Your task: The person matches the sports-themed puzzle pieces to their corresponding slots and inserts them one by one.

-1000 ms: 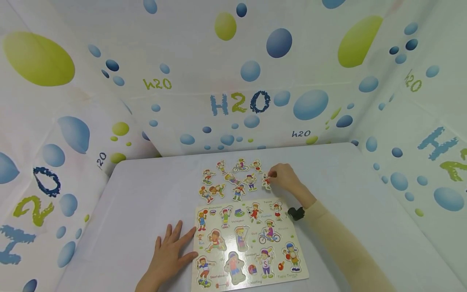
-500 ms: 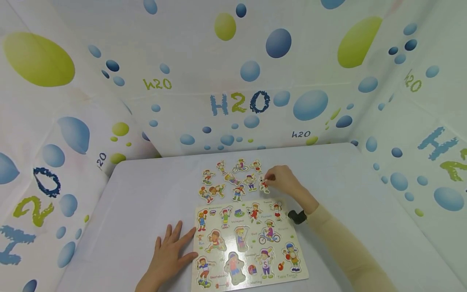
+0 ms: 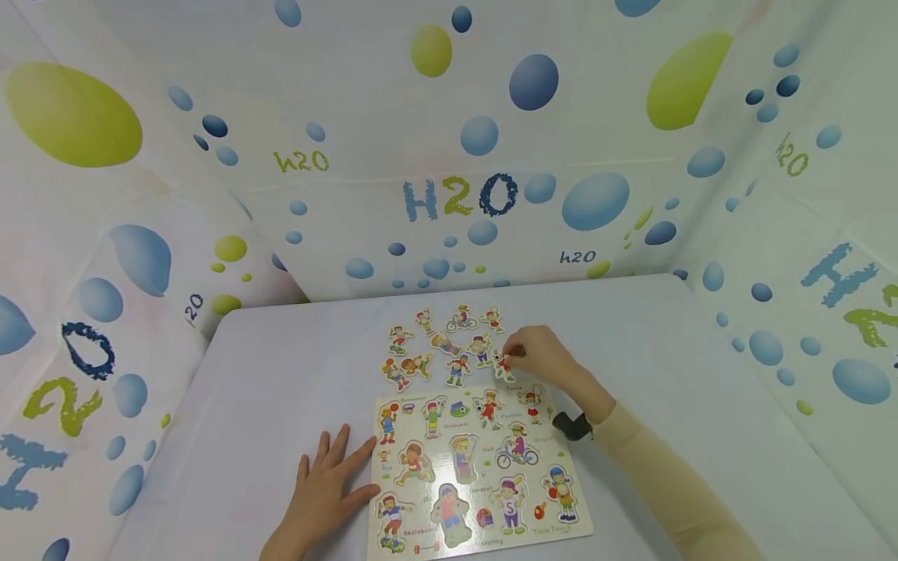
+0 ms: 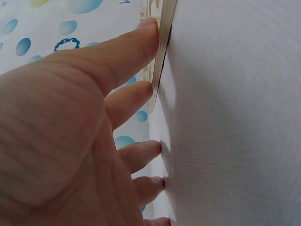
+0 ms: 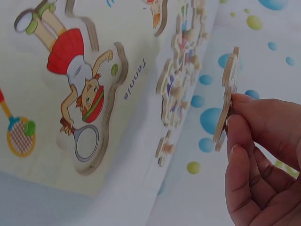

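Note:
My right hand pinches a small wooden puzzle piece showing a soccer player in red, just beyond the far edge of the puzzle board. Seen edge-on in the right wrist view, that puzzle piece sits between thumb and fingertips, up off the table. The board has cut-out recesses with printed sports figures and words such as Tennis. My left hand lies with fingers spread at the board's left side. In the left wrist view, its thumb and forefinger touch the board's edge; the other fingertips rest on the tabletop.
Several loose figure pieces lie beyond the board, some with small wooden knobs. A black object is at my right wrist. White tablecloth covers the table, and a bubble-printed curtain surrounds it.
My right hand has moved toward me and slightly left with the soccer player piece, from beside the loose pieces to near the board's far edge. The left hand has stayed put.

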Motion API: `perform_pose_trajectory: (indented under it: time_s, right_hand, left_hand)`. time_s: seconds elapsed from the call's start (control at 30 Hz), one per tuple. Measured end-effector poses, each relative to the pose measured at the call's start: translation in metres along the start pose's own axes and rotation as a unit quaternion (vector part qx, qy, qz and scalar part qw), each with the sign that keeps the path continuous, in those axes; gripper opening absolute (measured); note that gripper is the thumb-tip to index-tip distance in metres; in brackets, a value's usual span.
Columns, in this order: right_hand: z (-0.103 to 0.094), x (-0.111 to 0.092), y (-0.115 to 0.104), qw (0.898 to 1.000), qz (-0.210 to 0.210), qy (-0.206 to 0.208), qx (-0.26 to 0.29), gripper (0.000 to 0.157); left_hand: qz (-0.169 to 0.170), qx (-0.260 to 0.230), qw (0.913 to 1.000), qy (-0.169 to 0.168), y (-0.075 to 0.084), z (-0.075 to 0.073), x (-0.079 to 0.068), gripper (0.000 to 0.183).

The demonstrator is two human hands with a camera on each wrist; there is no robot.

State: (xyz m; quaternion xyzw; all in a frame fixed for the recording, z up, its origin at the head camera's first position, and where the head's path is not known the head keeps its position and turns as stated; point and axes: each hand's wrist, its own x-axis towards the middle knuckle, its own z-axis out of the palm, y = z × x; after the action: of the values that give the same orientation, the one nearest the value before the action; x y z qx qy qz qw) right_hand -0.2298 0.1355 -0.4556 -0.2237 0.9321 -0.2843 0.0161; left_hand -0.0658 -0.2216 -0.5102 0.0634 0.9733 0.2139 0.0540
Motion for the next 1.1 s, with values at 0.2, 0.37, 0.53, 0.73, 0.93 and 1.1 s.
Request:
perform_pose_trajectory:
  time_s: [0.2,0.37,0.53,0.73,0.93,1.1]
  right_hand:
    - [0.004,-0.004,-0.006,1.000,-0.002,-0.012,0.006,0.005]
    - [0.008,-0.007,-0.010,1.000,-0.020,-0.019,-0.005,0.004]
    - [0.012,-0.011,-0.015,0.999,-0.025,-0.030,-0.008,0.003]
    - [0.016,-0.015,-0.020,0.998,-0.031,-0.050,-0.006,0.004]
    - [0.025,-0.017,-0.018,0.997,-0.050,-0.052,-0.016,0.005]
    - [0.026,-0.019,-0.021,0.996,-0.063,-0.055,-0.019,0.005]
  left_hand:
    - [0.000,-0.002,1.0000,0.001,0.001,0.000,0.000,0.070]
    - [0.000,-0.002,1.0000,0.003,0.001,0.000,0.000,0.069]
    - [-0.003,0.001,1.0000,-0.001,0.000,0.001,0.000,0.070]
    - [-0.009,0.001,0.9999,-0.007,0.001,0.000,0.000,0.071]
    - [-0.011,0.001,0.9999,-0.011,0.001,-0.001,0.001,0.071]
    - [-0.008,0.001,0.9999,-0.008,0.001,0.001,0.001,0.071]
